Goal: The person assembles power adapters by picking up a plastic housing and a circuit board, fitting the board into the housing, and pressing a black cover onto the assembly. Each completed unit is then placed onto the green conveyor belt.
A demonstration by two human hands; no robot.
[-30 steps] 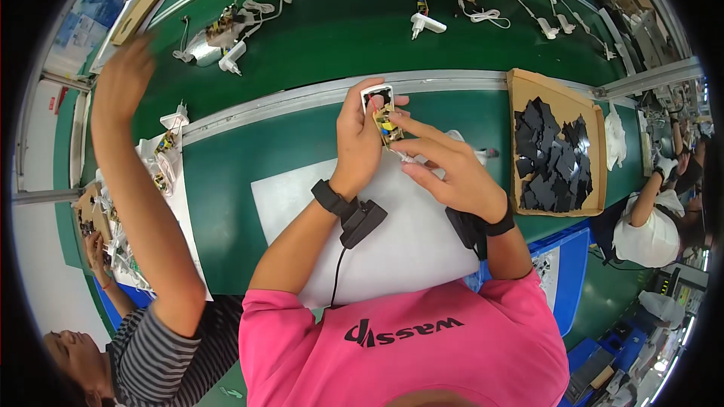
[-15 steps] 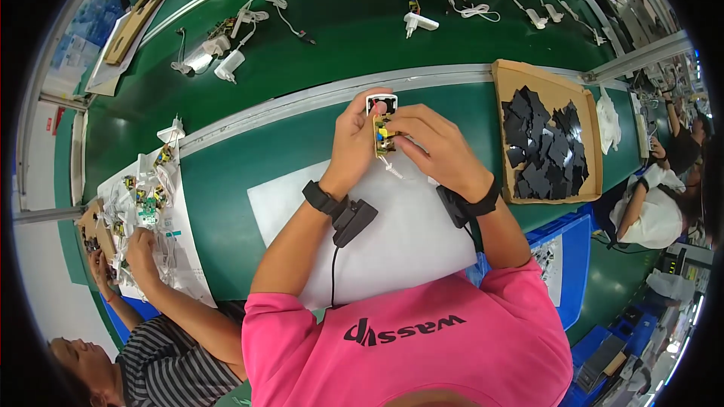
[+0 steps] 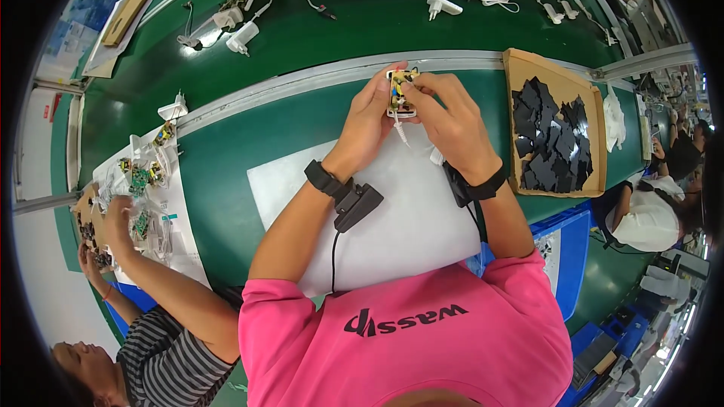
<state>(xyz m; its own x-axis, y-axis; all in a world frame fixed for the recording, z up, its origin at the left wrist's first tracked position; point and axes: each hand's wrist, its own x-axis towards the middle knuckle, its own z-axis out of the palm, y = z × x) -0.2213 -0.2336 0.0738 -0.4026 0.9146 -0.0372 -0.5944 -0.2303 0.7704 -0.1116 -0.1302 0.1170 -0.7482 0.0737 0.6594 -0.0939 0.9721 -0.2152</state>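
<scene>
My left hand (image 3: pixel 360 132) is closed around a white charger casing (image 3: pixel 411 114), its thumb along the near side. In the casing's open face lies a small circuit board (image 3: pixel 398 90) with yellow, blue and black parts. The fingertips of my right hand (image 3: pixel 458 124) are bent and pressed on the board's upper right part, partly hiding it. A white cable (image 3: pixel 400 133) with a ribbed sleeve hangs from the casing's lower end. Below both hands lies a white foam sheet (image 3: pixel 377 241) on the green table.
A cardboard tray (image 3: pixel 523 183) of black sheet pieces (image 3: pixel 550 136) stands to the right. Several chargers with cables (image 3: pixel 243 38) lie on the green belt beyond a metal rail (image 3: pixel 302 93). At left, a co-worker's hand (image 3: pixel 118 218) is over circuit boards. A blue bin (image 3: pixel 579 256) is at lower right.
Both hands have moved up and away with the casing. The board, earlier sticking out below the casing, now lies in its open face. The co-worker's hand has shifted up and left.
</scene>
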